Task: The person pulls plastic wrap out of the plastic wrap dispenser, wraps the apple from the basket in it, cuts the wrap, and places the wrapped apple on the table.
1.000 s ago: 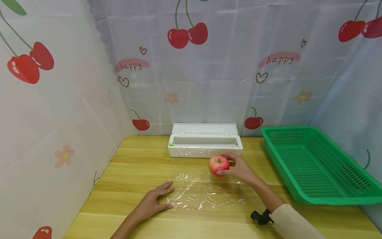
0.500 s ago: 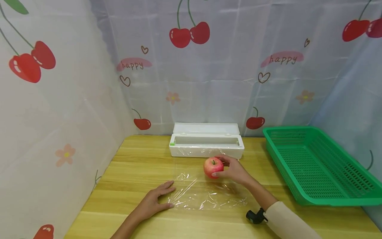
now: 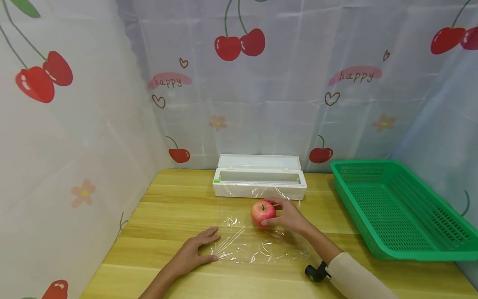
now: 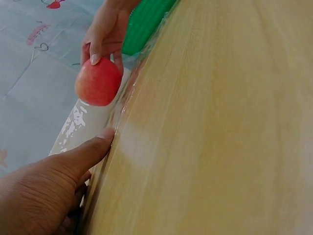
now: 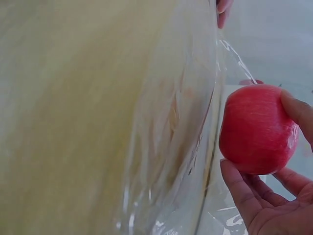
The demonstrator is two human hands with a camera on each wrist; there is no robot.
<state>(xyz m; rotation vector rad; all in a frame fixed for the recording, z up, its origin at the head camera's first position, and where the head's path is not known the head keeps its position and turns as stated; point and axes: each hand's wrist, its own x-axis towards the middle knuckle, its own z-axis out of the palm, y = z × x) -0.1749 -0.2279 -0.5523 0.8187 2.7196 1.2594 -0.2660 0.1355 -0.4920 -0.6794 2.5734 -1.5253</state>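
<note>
Head view: right hand (image 3: 290,216) grips the apple (image 3: 262,213), now more centred over the film (image 3: 257,246); left hand (image 3: 192,251) lies spread.

One each: apple (image 3: 260,215), film (image 3: 246,249), box (image 3: 242,190), basket (image 3: 354,216)

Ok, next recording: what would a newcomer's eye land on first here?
Probably the red apple, gripped in the right hand above the clear film near the middle of the wooden table. Next might come the bright green basket at the table's right side. The big red cherries printed on the backdrop behind the table would likely catch the eye too.
</note>
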